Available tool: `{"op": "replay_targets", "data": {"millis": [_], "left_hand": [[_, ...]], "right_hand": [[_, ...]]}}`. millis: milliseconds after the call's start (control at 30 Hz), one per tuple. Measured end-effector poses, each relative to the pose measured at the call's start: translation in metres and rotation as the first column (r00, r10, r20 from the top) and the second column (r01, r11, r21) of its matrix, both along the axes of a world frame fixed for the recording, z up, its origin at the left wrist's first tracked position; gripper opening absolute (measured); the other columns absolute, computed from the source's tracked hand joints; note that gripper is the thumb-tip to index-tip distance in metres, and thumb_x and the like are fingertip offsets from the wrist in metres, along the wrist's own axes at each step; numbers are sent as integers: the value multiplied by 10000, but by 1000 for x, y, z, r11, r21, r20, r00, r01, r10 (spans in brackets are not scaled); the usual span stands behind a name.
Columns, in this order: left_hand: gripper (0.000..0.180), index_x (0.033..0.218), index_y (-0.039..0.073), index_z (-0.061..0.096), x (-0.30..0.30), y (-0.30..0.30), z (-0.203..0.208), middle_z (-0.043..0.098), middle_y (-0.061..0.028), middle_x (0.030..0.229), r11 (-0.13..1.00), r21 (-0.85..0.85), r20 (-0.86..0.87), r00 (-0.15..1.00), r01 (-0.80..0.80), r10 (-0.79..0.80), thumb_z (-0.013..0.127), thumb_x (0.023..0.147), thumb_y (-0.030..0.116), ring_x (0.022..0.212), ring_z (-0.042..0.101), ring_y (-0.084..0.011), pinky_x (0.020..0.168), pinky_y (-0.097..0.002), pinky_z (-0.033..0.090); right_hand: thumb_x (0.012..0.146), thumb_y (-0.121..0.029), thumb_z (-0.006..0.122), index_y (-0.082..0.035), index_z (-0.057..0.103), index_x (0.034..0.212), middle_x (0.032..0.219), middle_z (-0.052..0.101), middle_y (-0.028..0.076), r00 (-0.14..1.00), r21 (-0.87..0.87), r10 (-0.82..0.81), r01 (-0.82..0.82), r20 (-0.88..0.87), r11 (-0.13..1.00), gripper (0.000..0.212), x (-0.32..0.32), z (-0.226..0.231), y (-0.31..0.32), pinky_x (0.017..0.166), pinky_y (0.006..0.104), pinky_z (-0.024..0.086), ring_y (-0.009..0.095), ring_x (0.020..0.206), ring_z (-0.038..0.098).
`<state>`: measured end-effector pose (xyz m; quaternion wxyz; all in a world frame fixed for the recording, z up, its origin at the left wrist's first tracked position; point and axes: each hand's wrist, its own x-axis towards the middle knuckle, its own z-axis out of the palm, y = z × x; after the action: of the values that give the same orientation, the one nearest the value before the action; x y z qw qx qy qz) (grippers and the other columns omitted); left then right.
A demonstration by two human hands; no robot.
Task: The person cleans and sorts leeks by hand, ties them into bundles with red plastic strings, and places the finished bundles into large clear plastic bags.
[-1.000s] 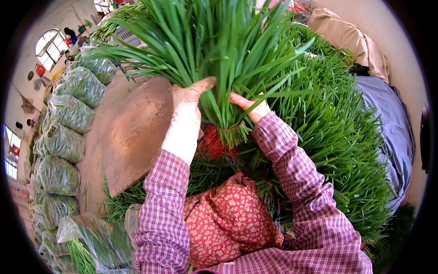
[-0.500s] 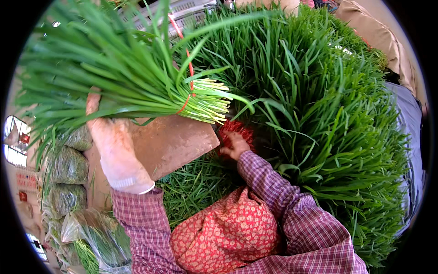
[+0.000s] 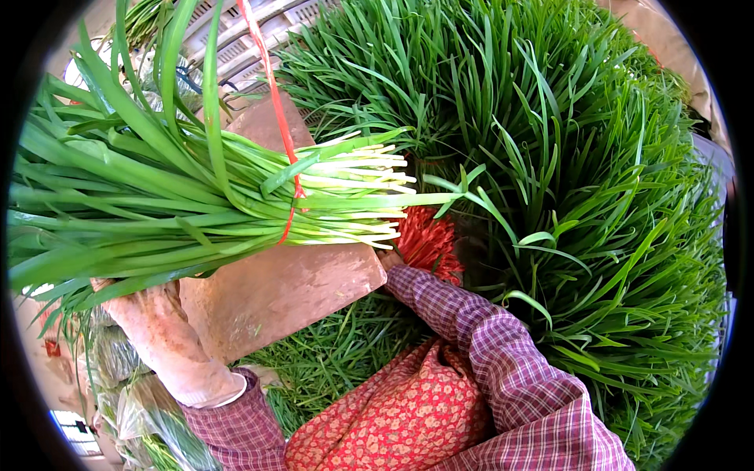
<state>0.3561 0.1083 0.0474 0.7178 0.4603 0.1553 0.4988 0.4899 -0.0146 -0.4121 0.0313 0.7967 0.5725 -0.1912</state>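
My left hand [image 3: 145, 302], in a stained pale glove, supports and grips a large bunch of garlic chives [image 3: 149, 196] from below. The bunch lies sideways, with its leaves to the left and pale cut stems to the right. A red tie [image 3: 289, 200] circles it near the stems, with one end running upward. Beneath the bunch is a brown board [image 3: 275, 294]. My right hand [image 3: 388, 257] reaches to the board's right corner, beside a bundle of red ties [image 3: 428, 242]. Its fingers are mostly hidden.
A dense mass of upright green chives [image 3: 581, 204] fills the right side. Loose leaves [image 3: 338, 337] lie below the board. Plastic-wrapped bundles [image 3: 118, 353] stand at lower left, and a white slatted crate [image 3: 271, 31] stands at the back. A red floral cloth [image 3: 393, 408] covers my lap.
The bunch and my left hand have shifted down and left in the picture. My right hand has moved from on top of the red ties to the board's corner, its fingers now mostly out of sight.
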Motion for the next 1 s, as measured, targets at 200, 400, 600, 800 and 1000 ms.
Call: {"op": "replay_targets", "data": {"millis": [200,400,600,800,1000], "left_hand": [[411,1166,20,548,5,-24,1,604,-109,1113,999,48,-22,1000,6,-5,668,778,83,1021,579,-234,915,-404,482],[433,1166,25,550,69,-75,-10,613,-94,1095,987,81,-103,987,136,-127,686,756,46,1000,586,-217,908,-382,480],[460,1167,31,551,135,-129,-28,622,-79,1078,968,136,-237,956,210,-174,704,734,8,980,593,-200,901,-360,478],[519,1163,38,554,166,-171,-60,630,-53,1047,976,15,-328,923,219,-202,742,686,-41,949,596,-168,887,-319,471],[575,1231,-50,444,191,-155,-100,659,-146,921,973,-122,-378,897,197,-229,657,699,-98,834,658,-213,804,-285,536]], "right_hand": [[951,-232,367,-82,611,1014,784,679,81,983,168,-181,185,-38,968,293,-52,61,-37,637,412,455,213,720,649],[851,-126,459,-51,462,1244,848,664,114,945,172,-278,306,-171,936,401,-87,105,-69,659,394,464,226,781,637],[844,-129,480,-27,448,1220,826,668,148,912,127,-268,319,-309,939,392,-90,109,-71,588,430,503,294,719,657],[821,-125,516,-31,455,1215,871,670,168,887,-32,-301,309,-351,950,410,-82,111,-69,638,417,509,297,787,660],[804,-135,546,-71,446,1243,920,663,160,869,-15,-327,347,-372,938,455,-73,107,-72,668,421,505,300,826,652]]}}
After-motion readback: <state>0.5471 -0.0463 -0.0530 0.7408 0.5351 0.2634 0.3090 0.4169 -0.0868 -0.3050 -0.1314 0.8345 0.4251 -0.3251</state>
